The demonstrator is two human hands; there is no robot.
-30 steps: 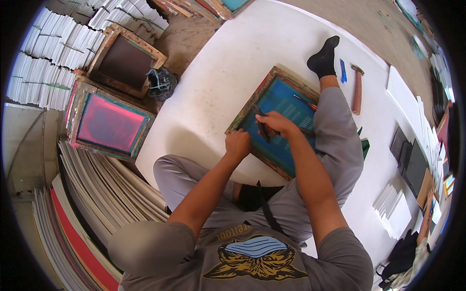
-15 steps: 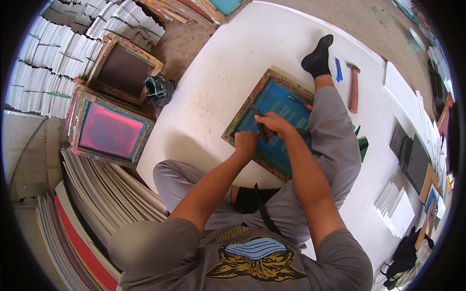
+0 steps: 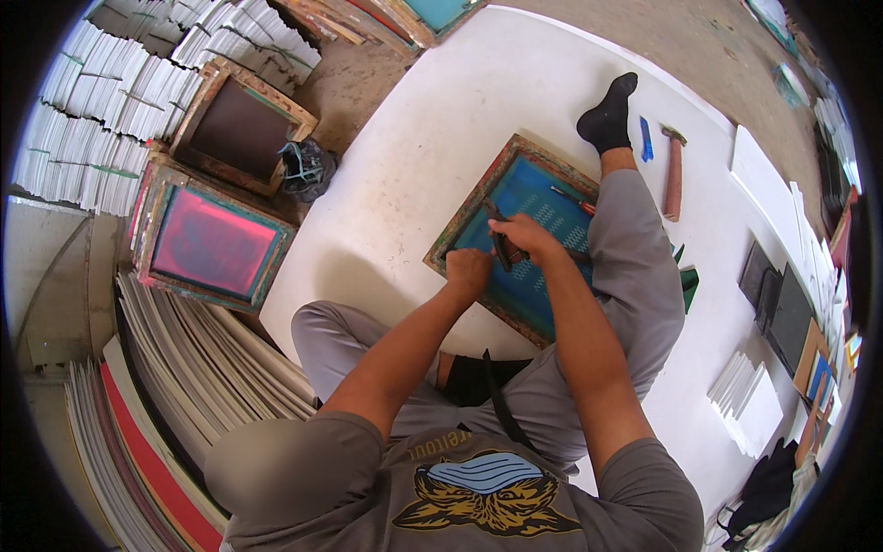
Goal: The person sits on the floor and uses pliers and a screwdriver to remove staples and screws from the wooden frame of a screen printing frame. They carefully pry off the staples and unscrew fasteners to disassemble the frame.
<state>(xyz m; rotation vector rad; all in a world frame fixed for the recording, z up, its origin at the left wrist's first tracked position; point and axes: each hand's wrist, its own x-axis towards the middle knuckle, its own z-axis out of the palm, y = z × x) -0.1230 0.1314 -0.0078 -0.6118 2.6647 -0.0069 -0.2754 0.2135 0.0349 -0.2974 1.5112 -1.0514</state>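
I sit on a white sheet [image 3: 441,138] on the floor with a wooden printing frame [image 3: 460,235] holding a blue mesh screen [image 3: 533,198] resting on my right leg. My left hand [image 3: 467,272] is closed on the frame's near edge. Over the blue mesh, my right hand [image 3: 522,237] grips a dark slim tool [image 3: 501,241], its tip touching the screen. A red pen-like stick [image 3: 572,196] lies on the mesh just beyond my right hand.
A hammer [image 3: 673,173] and a blue marker [image 3: 646,138] lie right of my socked foot [image 3: 607,118]. Two other frames, one pink [image 3: 210,241] and one dark [image 3: 241,129], sit to the left beside stacks of white sheets [image 3: 110,110]. Paper piles lie along the right [image 3: 750,405].
Both hands stay on the blue frame; my right hand with the tool has shifted slightly along the mesh, and the view has tilted a little.
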